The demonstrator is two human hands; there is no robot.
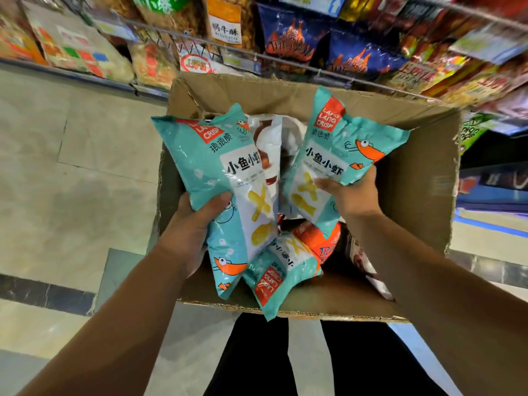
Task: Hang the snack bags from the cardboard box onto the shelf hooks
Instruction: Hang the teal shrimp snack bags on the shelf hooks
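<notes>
**Two bags up, hooks waiting**

Nearest us, both forearms reach over the near wall of the cardboard box (314,311). The left hand (197,224) is clamped round the lower half of a teal snack bag (211,178), thumb across its front. The right hand (353,195) grips a second teal bag (340,150) by its lower edge. Both bags are held over the box, so this looks like the pick-up step. A third teal bag (278,277) lies at the near edge, with an orange bag (320,238) and a white bag (270,144) deeper in.

Further off, the shelf rail (285,62) runs across, crowded with blue bags (288,38) and other hanging packs. The hooks themselves are too blurred to pick out. Next, each bag must rise top-first to a free hook, and the box's far flap and those packed rows stand in the way.
</notes>
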